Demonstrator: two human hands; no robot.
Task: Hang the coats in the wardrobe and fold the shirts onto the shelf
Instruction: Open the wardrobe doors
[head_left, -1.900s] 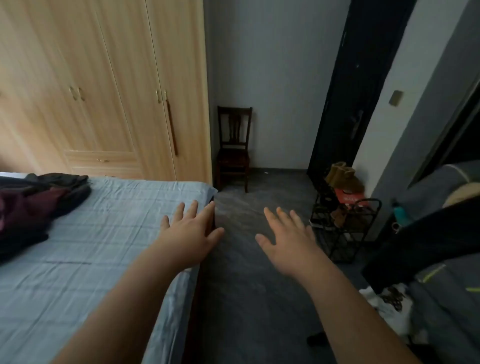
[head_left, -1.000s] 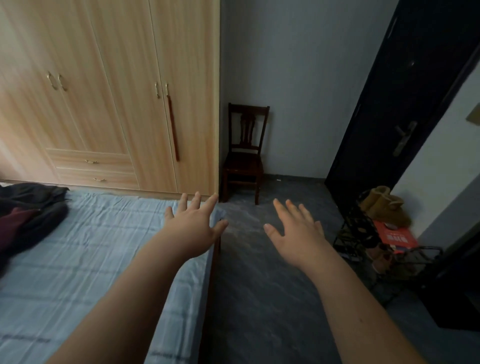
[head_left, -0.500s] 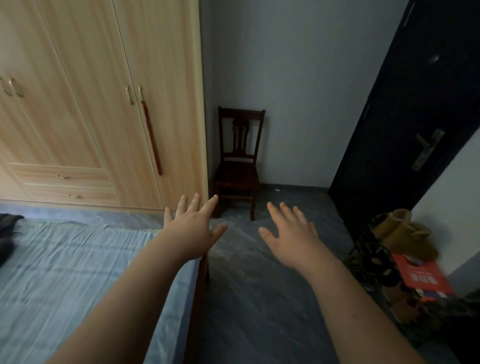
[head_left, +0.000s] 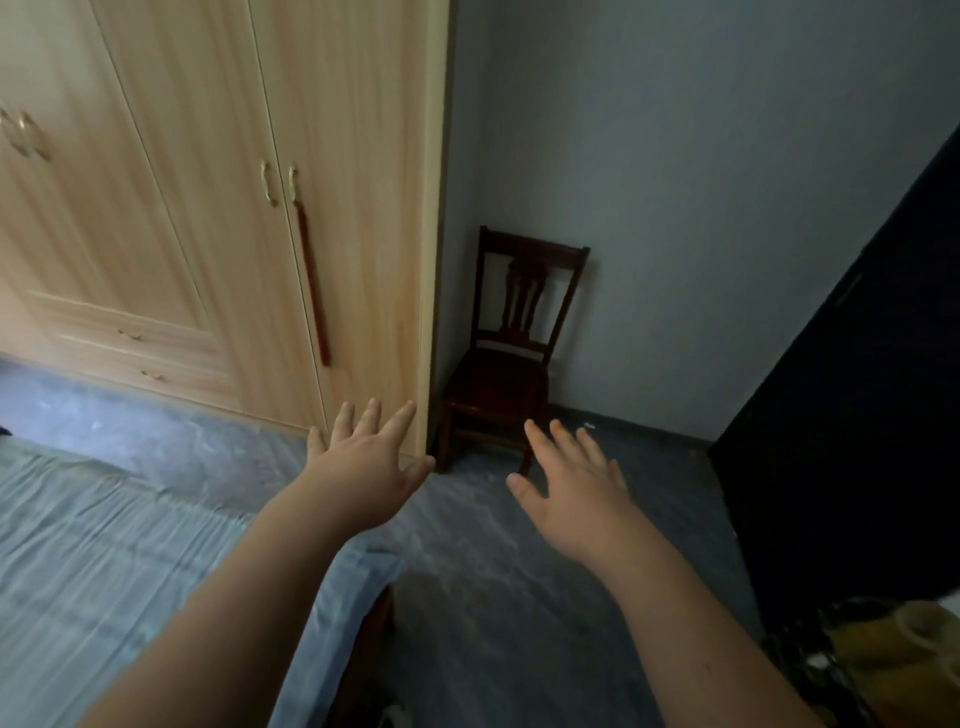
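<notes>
A light wooden wardrobe (head_left: 218, 208) fills the upper left, all its doors closed, with small metal handles (head_left: 280, 182) on the rightmost pair and two drawers low down. My left hand (head_left: 363, 462) is stretched forward with fingers spread, empty, over the corner of the bed and short of the wardrobe's right edge. My right hand (head_left: 571, 493) is also held out flat and empty, over the floor in front of the chair. No coats or shirts are in view.
A bed with a blue-grey sheet (head_left: 104, 561) takes up the lower left. A dark wooden chair (head_left: 514, 353) stands in the corner beside the wardrobe. A dark door (head_left: 857, 389) is on the right, a rack with boots (head_left: 883, 654) at the bottom right.
The view has swung and moved closer to the wardrobe and chair. The dark clothes on the bed have slipped out of the left edge. Both hands stay spread and empty.
</notes>
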